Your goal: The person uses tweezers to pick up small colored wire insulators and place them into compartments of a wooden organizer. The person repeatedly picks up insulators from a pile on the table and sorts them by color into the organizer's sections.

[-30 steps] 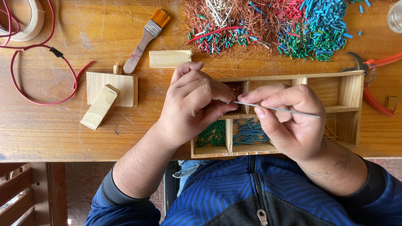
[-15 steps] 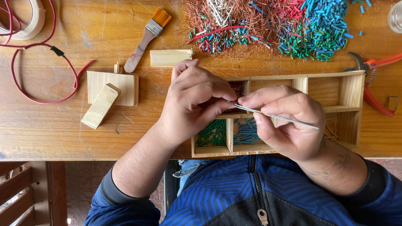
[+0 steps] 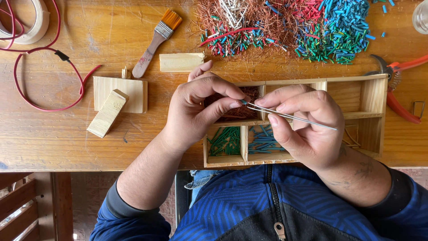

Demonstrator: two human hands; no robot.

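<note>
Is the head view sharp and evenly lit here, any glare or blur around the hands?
Head view: soft, even daylight, no glare; left hand, right hand and tweezers are sharp, with faint shadows on the wooden tray; slight wide-angle bending at the edges.

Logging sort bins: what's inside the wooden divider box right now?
The wooden divider box holds green sleeve pieces front left, blue sleeve pieces beside them, copper strands behind. Right compartments look mostly bare. The left hand and right hand cover the middle.
</note>
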